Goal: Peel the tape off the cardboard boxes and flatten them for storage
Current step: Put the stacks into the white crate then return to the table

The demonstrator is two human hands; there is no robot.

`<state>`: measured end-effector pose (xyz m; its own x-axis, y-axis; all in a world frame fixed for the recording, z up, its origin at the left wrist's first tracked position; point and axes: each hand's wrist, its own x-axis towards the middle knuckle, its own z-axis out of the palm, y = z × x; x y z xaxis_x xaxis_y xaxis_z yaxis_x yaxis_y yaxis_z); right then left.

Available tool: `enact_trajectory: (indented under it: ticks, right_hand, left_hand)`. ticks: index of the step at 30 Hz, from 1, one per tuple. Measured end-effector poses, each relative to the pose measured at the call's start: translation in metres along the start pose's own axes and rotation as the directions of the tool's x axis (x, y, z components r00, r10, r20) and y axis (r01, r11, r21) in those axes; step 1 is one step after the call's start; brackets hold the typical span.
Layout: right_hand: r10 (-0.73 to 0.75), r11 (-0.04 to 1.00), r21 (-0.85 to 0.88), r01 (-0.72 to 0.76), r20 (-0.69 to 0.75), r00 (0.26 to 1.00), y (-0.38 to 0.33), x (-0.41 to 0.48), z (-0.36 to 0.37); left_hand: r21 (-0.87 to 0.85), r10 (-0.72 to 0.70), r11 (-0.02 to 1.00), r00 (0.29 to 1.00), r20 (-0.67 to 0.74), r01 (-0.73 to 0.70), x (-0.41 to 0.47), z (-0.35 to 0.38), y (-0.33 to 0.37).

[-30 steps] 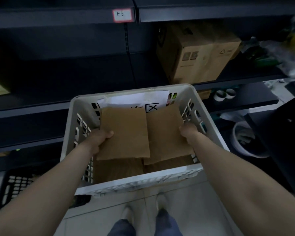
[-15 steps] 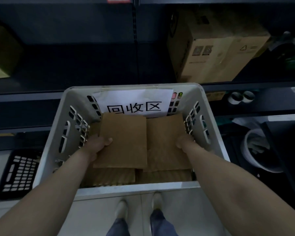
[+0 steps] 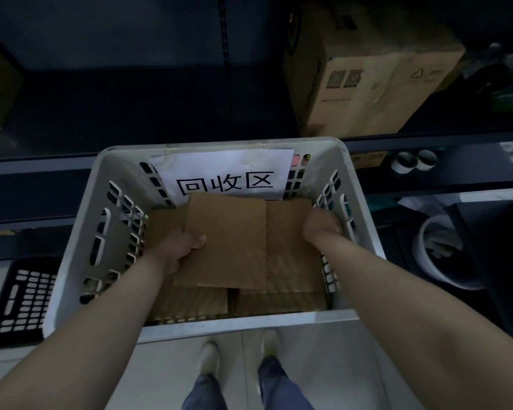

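Observation:
A flattened brown cardboard box point(image 3: 237, 241) lies low inside a white plastic basket point(image 3: 77, 238), on top of other flat cardboard point(image 3: 196, 303). My left hand point(image 3: 181, 247) grips its left edge, thumb on top. My right hand point(image 3: 322, 224) holds its right edge close to the basket's right wall. A white paper sign point(image 3: 224, 173) with black characters leans on the basket's far wall; the cardboard covers its lower edge.
Dark shelving stands behind the basket, with a sealed cardboard box point(image 3: 365, 72) at upper right and two tape rolls point(image 3: 413, 161) on a lower shelf. A black crate point(image 3: 21, 300) lies on the floor at left, a white bucket point(image 3: 439, 253) at right. My shoes point(image 3: 237, 353) are below.
Both hands have lowered the flattened cardboard deeper into the basket and pushed it toward the far wall. The view has moved closer, and the whole sign has come into sight.

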<state>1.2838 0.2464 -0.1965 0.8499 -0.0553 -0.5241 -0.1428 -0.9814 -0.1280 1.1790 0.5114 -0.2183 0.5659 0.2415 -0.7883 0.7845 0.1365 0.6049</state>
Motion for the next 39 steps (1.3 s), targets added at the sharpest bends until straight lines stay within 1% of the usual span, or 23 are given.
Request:
enact_trajectory:
  ticks: [3,5,7,8,9,10,13,14,17,19,21,23,28,31,32,34,36,37,39]
  right_hand:
    - [-0.036,0.999,-0.015,0.035,-0.069,0.997,-0.004,-0.003,-0.019]
    - [-0.051,0.999,-0.009,0.051,-0.114,0.992,-0.004,-0.002,-0.027]
    - [-0.080,0.997,-0.011,0.080,-0.113,0.990,-0.003,0.000,-0.031]
    - [-0.090,0.996,0.000,0.091,-0.104,0.990,-0.001,0.001,-0.032]
    - [-0.099,0.995,0.014,0.101,-0.096,0.990,0.000,0.002,-0.033]
    - [-0.110,0.993,0.025,0.112,-0.092,0.990,0.002,0.003,-0.032]
    - [-0.145,0.989,0.030,0.148,-0.079,0.986,0.004,0.004,-0.029]
    - [-0.147,0.988,0.028,0.149,-0.072,0.987,0.005,0.005,-0.027]
    - [-0.151,0.988,-0.020,0.151,-0.033,0.988,0.004,0.007,-0.026]
    - [-0.165,0.985,-0.054,0.163,-0.029,0.986,0.004,0.008,-0.026]
    - [-0.187,0.980,-0.074,0.185,-0.030,0.982,0.003,0.008,-0.027]
    - [-0.197,0.978,-0.071,0.194,-0.026,0.980,0.002,0.008,-0.028]
    - [-0.209,0.977,-0.035,0.208,-0.011,0.978,0.002,0.006,-0.028]
    - [-0.232,0.973,-0.005,0.232,-0.015,0.973,0.001,0.005,-0.029]
    - [-0.238,0.971,-0.006,0.238,-0.015,0.971,0.000,0.005,-0.029]
    - [-0.240,0.971,-0.008,0.240,-0.012,0.971,0.000,0.003,-0.031]
    - [-0.250,0.968,-0.010,0.249,-0.020,0.968,0.000,0.002,-0.032]
    - [-0.253,0.968,-0.014,0.252,-0.029,0.967,0.000,0.002,-0.032]
    - [-0.257,0.966,-0.032,0.256,-0.035,0.966,-0.001,0.002,-0.033]
  left_hand:
    - [0.044,-0.039,0.998,0.998,0.057,0.037,-0.006,0.030,0.008]
    - [0.126,-0.029,0.992,0.996,0.082,0.019,-0.009,0.056,0.010]
    - [0.237,-0.026,0.971,0.997,0.068,0.009,-0.007,0.078,0.008]
    - [0.356,-0.021,0.935,0.998,0.057,-0.001,-0.006,0.086,0.006]
    - [0.501,-0.008,0.865,0.999,0.052,-0.019,-0.006,0.092,0.007]
    - [0.596,0.010,0.802,0.999,0.049,-0.038,-0.007,0.097,0.008]
    - [0.720,0.029,0.691,0.997,0.068,-0.069,-0.001,0.106,0.007]
    - [0.733,0.047,0.676,0.997,0.060,-0.076,0.002,0.107,0.005]
    - [0.709,0.064,0.702,0.997,0.033,-0.069,0.011,0.113,0.001]
    - [0.726,0.074,0.685,0.997,0.019,-0.065,0.015,0.120,0.001]
    - [0.705,0.083,0.707,0.997,0.001,-0.060,0.021,0.128,0.000]
    - [0.677,0.101,0.732,0.995,0.007,-0.079,0.027,0.135,0.000]
    - [0.696,0.072,0.711,0.995,0.070,-0.100,0.026,0.145,0.005]
    - [0.693,0.060,0.715,0.996,0.070,-0.092,0.030,0.150,0.005]
    - [0.669,0.041,0.740,0.998,0.047,-0.062,0.032,0.150,0.004]
    - [0.569,-0.030,0.822,1.000,0.007,0.021,0.034,0.148,0.004]
    - [0.455,-0.075,0.889,0.997,0.013,0.061,0.037,0.146,0.006]
    - [0.424,-0.084,0.903,0.996,0.001,0.076,0.038,0.144,0.008]
    - [0.413,-0.102,0.904,0.994,-0.038,0.109,0.040,0.139,0.011]
